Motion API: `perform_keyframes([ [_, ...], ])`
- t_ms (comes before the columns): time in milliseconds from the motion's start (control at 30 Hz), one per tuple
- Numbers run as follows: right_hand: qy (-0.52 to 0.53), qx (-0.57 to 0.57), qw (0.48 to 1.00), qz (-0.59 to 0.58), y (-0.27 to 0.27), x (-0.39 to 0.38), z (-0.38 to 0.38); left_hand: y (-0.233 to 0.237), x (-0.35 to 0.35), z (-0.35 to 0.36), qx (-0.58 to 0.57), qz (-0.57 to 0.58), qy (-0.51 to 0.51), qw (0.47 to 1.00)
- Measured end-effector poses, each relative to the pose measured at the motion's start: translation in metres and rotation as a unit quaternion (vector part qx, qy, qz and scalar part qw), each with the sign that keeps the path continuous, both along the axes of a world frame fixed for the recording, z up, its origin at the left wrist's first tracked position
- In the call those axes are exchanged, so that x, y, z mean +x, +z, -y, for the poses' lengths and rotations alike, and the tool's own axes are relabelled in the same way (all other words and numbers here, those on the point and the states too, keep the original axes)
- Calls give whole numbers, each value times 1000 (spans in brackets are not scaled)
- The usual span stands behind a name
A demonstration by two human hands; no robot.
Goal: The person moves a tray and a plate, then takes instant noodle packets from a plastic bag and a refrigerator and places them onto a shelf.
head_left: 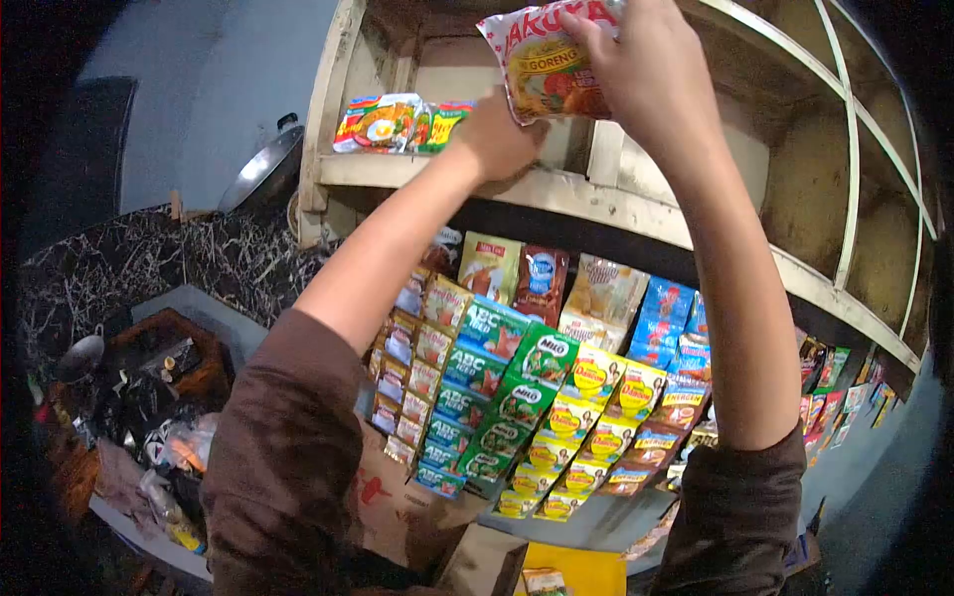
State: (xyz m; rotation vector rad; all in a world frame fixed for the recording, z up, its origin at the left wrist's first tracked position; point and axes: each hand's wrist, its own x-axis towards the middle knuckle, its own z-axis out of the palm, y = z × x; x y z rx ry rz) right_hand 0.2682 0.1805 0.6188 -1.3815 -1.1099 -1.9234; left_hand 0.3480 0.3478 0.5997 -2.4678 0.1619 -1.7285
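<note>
Raised at the top of the view, my right hand (651, 60) is closed on a packet of instant noodles (547, 74), white and red with a picture of fried noodles. The thumb lies across its printed front. My left hand (502, 137) is up at the front ledge of the cream wooden shelf (477, 186), right by the packet's lower left edge. Its fingers point away from me and are hidden. Two more noodle packets, a white-and-red one (383, 124) and a green-and-yellow one (447, 121), lie on the shelf to the left of that hand.
Below the shelf hang strips of drink sachets, including blue-green ones (462, 405), green ones (525, 402) and yellow ones (566, 419). A metal wok (263, 169) hangs at the left wall. Cluttered items and a ladle (83, 356) are at lower left. A cardboard box (482, 561) stands below.
</note>
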Motion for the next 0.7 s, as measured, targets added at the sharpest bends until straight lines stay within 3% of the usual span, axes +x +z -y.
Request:
perform_keyframes([
  [33,-43,16,999,-4,8,6,-7,4,19,2,28,30,-179,983],
  [67,-86,32,996,-11,14,11,-12,7,39,2,57,57,-352,933],
  [100,-90,35,995,-7,18,13,-17,16,65,-2,60,60,-356,931],
  [133,-92,49,994,-35,21,15,-22,29,93,-7,153,117,-203,960],
  [167,-93,65,992,-63,23,19,-25,39,104,-5,241,170,-43,955],
  [300,-133,59,989,-34,31,50,-42,44,115,5,251,128,-74,957],
  [333,-88,79,992,-39,34,59,-49,44,116,11,254,110,-80,958],
  [533,-102,52,993,-35,43,90,-63,50,104,-9,275,4,-81,958],
  [567,-101,47,994,-21,42,92,-64,63,114,15,277,-14,-78,958],
  [700,-9,84,996,7,39,100,-66,60,106,6,276,-93,-82,953],
])
